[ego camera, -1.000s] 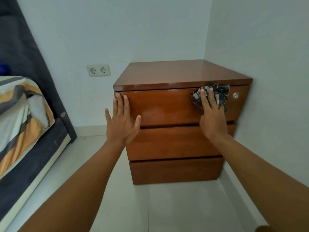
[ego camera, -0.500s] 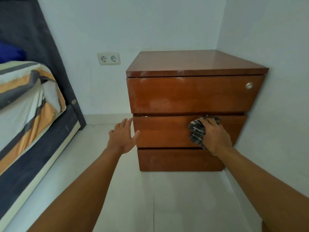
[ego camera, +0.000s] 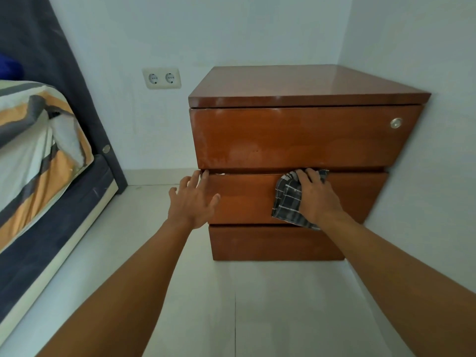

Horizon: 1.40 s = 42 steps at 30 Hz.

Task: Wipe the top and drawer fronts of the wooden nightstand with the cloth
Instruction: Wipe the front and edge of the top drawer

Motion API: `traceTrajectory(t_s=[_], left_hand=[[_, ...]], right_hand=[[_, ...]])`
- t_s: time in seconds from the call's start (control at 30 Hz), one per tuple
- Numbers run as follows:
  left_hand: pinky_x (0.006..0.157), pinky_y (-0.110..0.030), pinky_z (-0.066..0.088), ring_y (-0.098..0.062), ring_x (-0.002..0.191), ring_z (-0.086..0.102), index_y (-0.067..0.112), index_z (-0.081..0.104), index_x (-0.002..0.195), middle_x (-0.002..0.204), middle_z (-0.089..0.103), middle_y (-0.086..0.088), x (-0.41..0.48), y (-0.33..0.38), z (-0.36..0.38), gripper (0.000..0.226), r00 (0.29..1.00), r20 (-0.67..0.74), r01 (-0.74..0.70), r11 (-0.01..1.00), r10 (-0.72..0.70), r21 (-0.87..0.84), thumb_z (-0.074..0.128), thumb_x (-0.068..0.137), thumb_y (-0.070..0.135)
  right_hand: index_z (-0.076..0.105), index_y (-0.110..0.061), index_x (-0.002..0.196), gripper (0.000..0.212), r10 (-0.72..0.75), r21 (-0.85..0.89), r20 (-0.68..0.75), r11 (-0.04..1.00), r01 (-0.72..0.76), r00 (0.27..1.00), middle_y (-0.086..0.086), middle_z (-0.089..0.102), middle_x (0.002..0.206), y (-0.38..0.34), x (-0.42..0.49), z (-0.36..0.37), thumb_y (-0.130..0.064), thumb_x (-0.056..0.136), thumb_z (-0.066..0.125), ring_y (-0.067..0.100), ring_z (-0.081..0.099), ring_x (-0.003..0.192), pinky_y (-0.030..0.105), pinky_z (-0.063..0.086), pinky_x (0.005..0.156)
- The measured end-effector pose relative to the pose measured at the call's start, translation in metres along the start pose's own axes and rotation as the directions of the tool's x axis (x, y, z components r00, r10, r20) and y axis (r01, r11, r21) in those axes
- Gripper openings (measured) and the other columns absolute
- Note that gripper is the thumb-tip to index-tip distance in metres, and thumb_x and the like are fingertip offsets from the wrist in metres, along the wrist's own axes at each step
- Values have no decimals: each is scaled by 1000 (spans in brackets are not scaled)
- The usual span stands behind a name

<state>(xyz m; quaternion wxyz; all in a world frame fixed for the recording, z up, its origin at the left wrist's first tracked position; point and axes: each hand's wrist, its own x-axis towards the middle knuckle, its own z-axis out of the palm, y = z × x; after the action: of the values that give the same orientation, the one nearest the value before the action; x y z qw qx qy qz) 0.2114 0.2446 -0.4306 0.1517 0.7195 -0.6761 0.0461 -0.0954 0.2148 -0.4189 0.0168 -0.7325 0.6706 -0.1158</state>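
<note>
Head view | right hand [ego camera: 318,199] presses dark plaid cloth [ego camera: 287,200] flat on brown wooden nightstand's [ego camera: 304,135] middle drawer front [ego camera: 244,199] — unwiped width runs leftward | left hand [ego camera: 192,199] open, empty, bracing left edge

We see the nightstand [ego camera: 304,140] in glossy reddish wood, top reflective; lock [ego camera: 396,123] shiny metal; cloth [ego camera: 288,199] soft woven plaid; socket [ego camera: 161,78] smooth plastic; floor [ego camera: 231,305] smooth tile.
</note>
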Motion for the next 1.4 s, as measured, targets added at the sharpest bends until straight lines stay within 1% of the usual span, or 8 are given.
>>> traceTrajectory(t_s=[0.2,0.37,0.63,0.73,0.87,1.0,1.23,1.4], left_hand=[[114,-71,24,-31,154,23,26,23,160,169,25,0,1,4,-4,73,1000,5,10,1000,-10,-9,41,99,60],[115,-76,12,-31,160,5,33,13,162,173,10,4,10,4,-16,75,995,102,9,1000,-12,30,37,99,65],[114,-79,10,-31,160,2,33,30,154,172,13,6,14,11,-25,63,990,139,-31,999,36,-35,41,98,60],[114,-79,12,-32,160,4,33,26,157,172,12,4,7,14,-24,70,992,123,-35,999,35,-1,41,97,64],[114,-77,14,-32,160,0,28,7,165,174,1,5,-14,18,-10,79,997,80,7,997,-13,73,33,99,62],[114,-76,14,-33,160,0,26,6,166,174,0,7,-15,22,-5,80,998,61,2,998,-6,61,31,99,63],[115,-77,7,-34,159,-1,28,1,165,174,-1,4,-13,25,2,87,998,52,20,999,-22,44,36,96,68],[114,-78,5,-33,159,-8,27,2,165,174,-3,5,-7,20,-5,89,996,88,12,998,-17,63,40,96,68]], right_hand=[[18,-20,159,86,7,-40,25,999,-6,1000,2,22,162,-2,0,-11,-10,90,69,44,35,134,47,50,99],[19,-20,158,86,23,-58,53,998,-20,998,2,26,158,-4,-1,-18,-14,90,71,44,26,138,50,48,102],[20,-18,157,87,21,-56,78,998,-17,997,4,25,160,6,-1,-22,-11,88,72,47,7,151,57,40,111],[16,-18,159,93,-36,-61,92,997,42,995,4,19,164,14,-1,-21,-10,86,73,42,9,152,57,40,112],[6,-19,161,102,-95,-104,67,989,101,993,3,5,169,21,-9,-15,-11,86,74,37,11,154,52,41,113],[-7,-20,162,108,-72,-93,42,993,75,997,2,-9,170,18,-17,-4,-6,89,71,39,4,156,50,40,115],[-5,-14,162,105,-65,-104,34,992,68,997,7,-2,169,14,-12,-4,-8,89,71,38,2,156,48,38,117],[13,-12,160,98,-120,-84,12,989,120,993,9,14,164,18,-2,-7,-2,83,73,39,9,154,51,43,113]])
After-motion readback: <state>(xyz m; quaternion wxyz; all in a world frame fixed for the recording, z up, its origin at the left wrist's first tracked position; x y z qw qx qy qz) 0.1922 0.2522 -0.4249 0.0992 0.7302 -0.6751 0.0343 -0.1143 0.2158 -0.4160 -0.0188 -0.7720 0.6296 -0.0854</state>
